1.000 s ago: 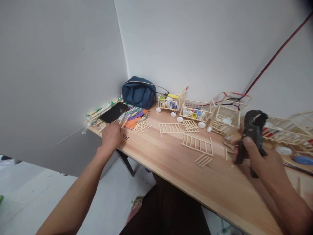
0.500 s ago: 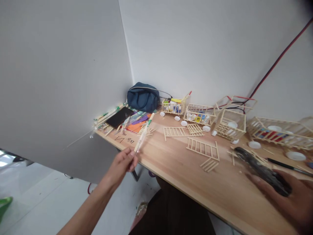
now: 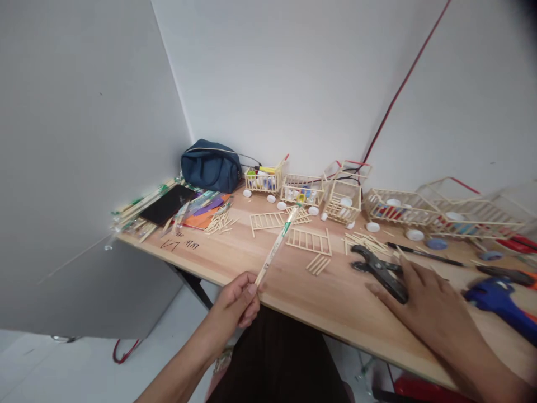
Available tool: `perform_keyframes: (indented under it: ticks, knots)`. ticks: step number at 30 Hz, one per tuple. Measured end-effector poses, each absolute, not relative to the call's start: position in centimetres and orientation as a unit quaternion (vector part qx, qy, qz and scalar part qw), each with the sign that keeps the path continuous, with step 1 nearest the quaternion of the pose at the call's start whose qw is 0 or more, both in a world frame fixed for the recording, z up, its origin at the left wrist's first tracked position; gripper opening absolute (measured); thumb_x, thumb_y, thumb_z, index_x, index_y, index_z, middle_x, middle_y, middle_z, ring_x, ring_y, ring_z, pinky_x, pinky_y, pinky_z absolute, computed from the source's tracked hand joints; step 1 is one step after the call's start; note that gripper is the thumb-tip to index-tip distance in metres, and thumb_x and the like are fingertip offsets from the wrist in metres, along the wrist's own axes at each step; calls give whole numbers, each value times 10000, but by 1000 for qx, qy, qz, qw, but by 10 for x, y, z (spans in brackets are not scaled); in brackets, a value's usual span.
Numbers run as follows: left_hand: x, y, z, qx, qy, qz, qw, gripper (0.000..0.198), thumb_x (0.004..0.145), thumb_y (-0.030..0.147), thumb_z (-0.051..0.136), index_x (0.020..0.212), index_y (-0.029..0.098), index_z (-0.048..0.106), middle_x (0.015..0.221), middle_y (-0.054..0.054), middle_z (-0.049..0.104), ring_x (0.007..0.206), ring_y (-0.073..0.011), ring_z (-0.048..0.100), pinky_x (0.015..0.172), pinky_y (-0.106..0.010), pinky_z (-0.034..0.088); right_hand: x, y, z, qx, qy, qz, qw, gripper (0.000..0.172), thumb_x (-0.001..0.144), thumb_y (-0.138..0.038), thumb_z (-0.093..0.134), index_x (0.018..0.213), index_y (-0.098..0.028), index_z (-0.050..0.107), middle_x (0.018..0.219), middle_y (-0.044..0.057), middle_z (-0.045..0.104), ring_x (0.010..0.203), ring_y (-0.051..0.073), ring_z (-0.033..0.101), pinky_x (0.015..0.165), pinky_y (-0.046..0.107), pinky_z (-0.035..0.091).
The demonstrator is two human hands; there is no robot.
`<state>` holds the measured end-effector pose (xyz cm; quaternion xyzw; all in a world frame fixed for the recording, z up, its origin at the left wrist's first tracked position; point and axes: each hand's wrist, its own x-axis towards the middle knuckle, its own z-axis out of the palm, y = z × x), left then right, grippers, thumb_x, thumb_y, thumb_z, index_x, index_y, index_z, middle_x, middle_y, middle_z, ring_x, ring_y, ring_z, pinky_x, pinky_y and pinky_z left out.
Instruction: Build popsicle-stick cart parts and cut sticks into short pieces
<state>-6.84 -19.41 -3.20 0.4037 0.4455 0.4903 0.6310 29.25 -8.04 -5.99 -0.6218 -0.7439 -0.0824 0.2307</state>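
Now the left hand (image 3: 238, 302), pinch grip clenched on the wrapped stick (image 3: 277, 244), has brought it back from the ten o'clock pile (image 3: 140, 204). At three o'clock the right hand (image 3: 423, 305) lies released on pliers (image 3: 377, 268) lowered onto the bench (image 3: 251, 260).

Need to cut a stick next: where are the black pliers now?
In the head view, the black pliers lie flat on the wooden table right of centre, handles under the right hand, beside the scattered sticks.

Pliers (image 3: 376, 268) handles hidden under right hand (image 3: 423, 305) (glue gun (image 3: 497, 298) blurred).
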Motion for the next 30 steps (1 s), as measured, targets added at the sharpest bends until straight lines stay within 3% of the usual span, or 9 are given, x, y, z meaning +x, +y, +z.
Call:
perform_keyframes:
  ticks: [5,8,11,13,15,18,21,25,30]
  knots:
    - [-57,-206,-41,447,446,458,626,310,943,481,449,914,172,458,531,91,334,467,-65,224,461,-223,159,283,-79,-30,-578,-751,-1,318,746,799,-697,470,1322,-172,551,1403,196,512,1345,421,396,1109,559,274]
    - [-42,-219,-48,487,445,433,614,322,957,487,414,917,172,471,545,85,334,483,-72,256,477,-221,200,247,-86,-5,-531,-701,206,430,610,885,-632,413,1370,-273,505,1418,108,524,1332,312,450,1109,528,311]
    - [-24,-231,-52,516,449,409,604,355,964,507,380,912,171,484,582,73,327,514,-76,272,496,-221,208,191,-107,3,-407,-572,493,514,620,890,-670,381,1340,-259,495,1159,122,684,1052,281,649,875,479,510]
    - [-14,-238,-51,537,454,395,592,381,962,527,366,894,172,487,588,68,329,525,-79,264,506,-225,200,156,-128,-1,-379,-489,552,560,524,925,-609,401,1269,-238,540,903,71,719,838,215,671,749,377,529]
    - [-8,-242,-51,552,463,378,581,393,957,543,357,882,177,481,581,66,338,525,-82,261,510,-230,196,132,-148,-9,-378,-424,552,610,420,950,-560,410,1023,-211,632,550,-22,572,546,132,553,576,260,460]
    - [-6,-245,-51,562,474,358,576,394,956,553,340,878,188,467,571,63,344,529,-92,270,517,-236,203,116,-173,-20,-370,-358,567,643,457,962,-550,390,688,-207,515,411,-63,401,406,96,387,463,223,338]
    - [-4,-245,-55,563,470,365,574,399,953,560,328,870,194,464,594,50,338,544,-103,276,524,-247,204,110,-190,-30,-404,-364,575,611,460,937,-569,431,647,-213,465,466,-40,476,473,120,471,506,238,388]
    - [2,-244,-58,563,444,398,572,410,945,565,342,859,189,481,652,26,354,570,-113,299,542,-256,230,103,-207,-48,-427,-398,605,541,468,911,-621,421,719,-217,559,668,34,639,649,180,605,585,284,470]
    - [-7,-244,-51,556,446,381,589,400,945,555,357,881,188,503,638,34,352,581,-116,312,547,-241,242,133,-202,-53,-438,-450,598,499,459,851,-617,538,1139,-273,639,1038,82,700,923,250,631,766,368,515]
